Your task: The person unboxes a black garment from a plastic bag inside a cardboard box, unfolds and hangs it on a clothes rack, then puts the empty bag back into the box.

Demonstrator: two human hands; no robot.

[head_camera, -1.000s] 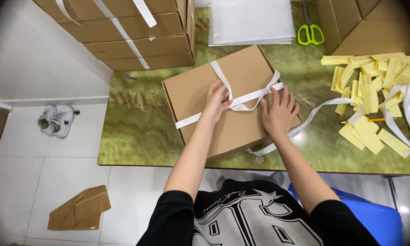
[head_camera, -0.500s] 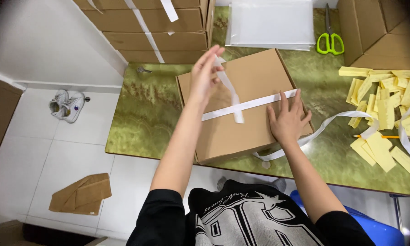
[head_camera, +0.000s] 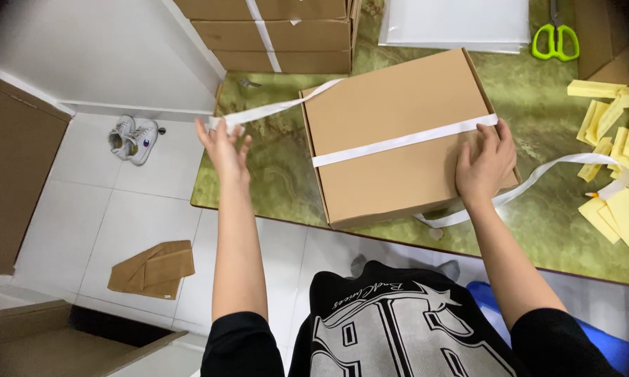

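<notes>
Change: strap end that lay across the lid a second ago is now drawn out past the table's left edge; the band reads taut over the box, so the wrap looks to be tightening.
Box: flat brown cardboard box (head_camera: 398, 139) sits near the table's front edge, left of centre, on the green marbled table (head_camera: 538, 91).
Strap: white flat plastic strap (head_camera: 405, 139) crosses the lid side to side; one tail runs up-left to the left hand, another trails right along the table.
Left hand (head_camera: 222, 143): raised beyond the left edge, grip closed narrowly on the strap's end, other fingers loosely spread.
Right hand (head_camera: 485, 167): grip flat and wide, palm pressing the box's right front corner beside the strap, holding nothing.
Nearby: green-handled scissors (head_camera: 555, 38) at the back edge; yellow paper strips (head_camera: 618, 160) at the right edge; stacked strapped cartons (head_camera: 272, 31) at the back left corner.
</notes>
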